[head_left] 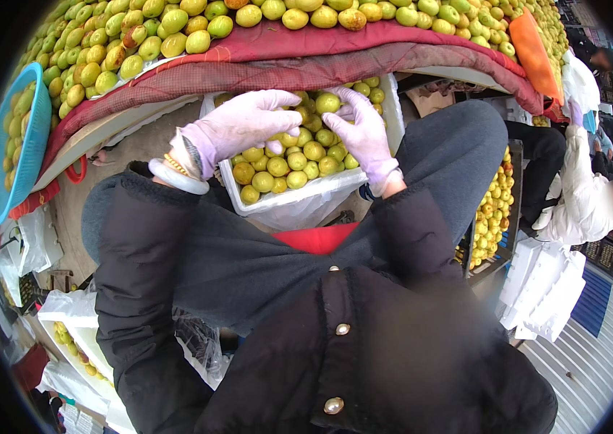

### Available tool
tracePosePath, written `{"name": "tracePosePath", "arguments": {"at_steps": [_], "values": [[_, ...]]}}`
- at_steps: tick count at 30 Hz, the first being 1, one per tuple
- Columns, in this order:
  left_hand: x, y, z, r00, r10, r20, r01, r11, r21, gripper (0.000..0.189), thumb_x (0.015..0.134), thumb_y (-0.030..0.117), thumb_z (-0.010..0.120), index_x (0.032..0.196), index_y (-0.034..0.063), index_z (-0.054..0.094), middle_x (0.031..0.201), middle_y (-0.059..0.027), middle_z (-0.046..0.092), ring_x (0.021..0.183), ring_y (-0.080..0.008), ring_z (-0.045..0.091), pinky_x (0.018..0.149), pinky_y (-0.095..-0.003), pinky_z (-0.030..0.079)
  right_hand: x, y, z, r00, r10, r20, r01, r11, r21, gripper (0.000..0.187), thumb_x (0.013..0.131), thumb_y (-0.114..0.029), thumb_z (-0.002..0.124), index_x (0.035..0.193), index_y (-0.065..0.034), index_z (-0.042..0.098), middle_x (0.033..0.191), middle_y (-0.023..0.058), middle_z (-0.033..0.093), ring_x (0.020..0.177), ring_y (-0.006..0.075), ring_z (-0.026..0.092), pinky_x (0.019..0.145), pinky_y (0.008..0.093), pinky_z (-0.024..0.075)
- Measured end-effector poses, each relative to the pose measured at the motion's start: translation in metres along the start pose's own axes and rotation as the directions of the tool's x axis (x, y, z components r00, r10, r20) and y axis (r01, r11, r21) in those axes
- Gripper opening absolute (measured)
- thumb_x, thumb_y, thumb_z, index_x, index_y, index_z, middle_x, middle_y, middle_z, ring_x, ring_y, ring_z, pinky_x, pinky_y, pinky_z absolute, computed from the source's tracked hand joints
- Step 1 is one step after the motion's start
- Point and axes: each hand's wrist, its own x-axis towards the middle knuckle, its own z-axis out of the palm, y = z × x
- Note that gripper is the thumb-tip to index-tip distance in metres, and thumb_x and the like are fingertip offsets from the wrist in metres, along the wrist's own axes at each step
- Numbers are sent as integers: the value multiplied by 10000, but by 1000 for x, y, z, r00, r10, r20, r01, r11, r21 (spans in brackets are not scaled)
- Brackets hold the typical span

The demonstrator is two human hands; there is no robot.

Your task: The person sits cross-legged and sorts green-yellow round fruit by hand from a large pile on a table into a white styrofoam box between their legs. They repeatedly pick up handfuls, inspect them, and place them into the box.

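Between my knees stands a white foam box filled with green-yellow jujubes, some with brown patches. Both my hands wear pale lilac gloves and are over the box. My right hand holds one jujube between thumb and fingers, above the fruit pile. Opposite it, my left hand reaches in from the left with fingers apart and nothing visibly gripped; its palm side is hidden. A clear plastic liner hangs over the box's near side.
A padded red cloth edge borders a large heap of jujubes ahead. On it are a blue basket at left and an orange scoop-like piece at right. A crate of jujubes and a co-worker are at right.
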Motion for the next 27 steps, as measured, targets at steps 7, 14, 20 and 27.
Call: {"name": "tracePosePath", "arguments": {"at_steps": [7,14,20,27], "values": [[-26,17,-22,972,105,210,-126,988,90,660,1032,156,629,1633,3,403,1323,-57,650,1033,-111,637,954,-267,517,24,41,19,958,-276,-72,200,829,-522,466,818,-126,867,1259,-31,751,1139,171,755,1073,332,711,1002,417,553],[-18,13,-25,976,140,169,-131,989,-64,677,1006,125,677,1623,26,418,1427,-106,598,1299,-165,565,1098,-333,484,21,44,15,946,-318,-62,221,775,-592,507,780,-128,872,1273,-85,761,1230,177,740,1148,393,675,1039,469,530],[-13,-2,-21,983,151,103,-141,985,-100,661,1009,99,706,1602,4,429,1462,-108,596,1306,-179,585,1078,-334,518,-5,-12,12,903,-425,-64,366,839,-402,464,876,-154,813,1324,-74,726,1299,137,725,1163,364,673,1048,457,520],[0,1,-3,933,271,237,-245,960,-133,644,1061,245,713,1591,-11,451,1507,-74,574,1354,-168,554,1166,-350,446,-42,-79,20,880,-474,-17,456,856,-244,542,916,-90,794,1438,-41,654,1308,113,693,1134,205,691,1028,344,537]]}}
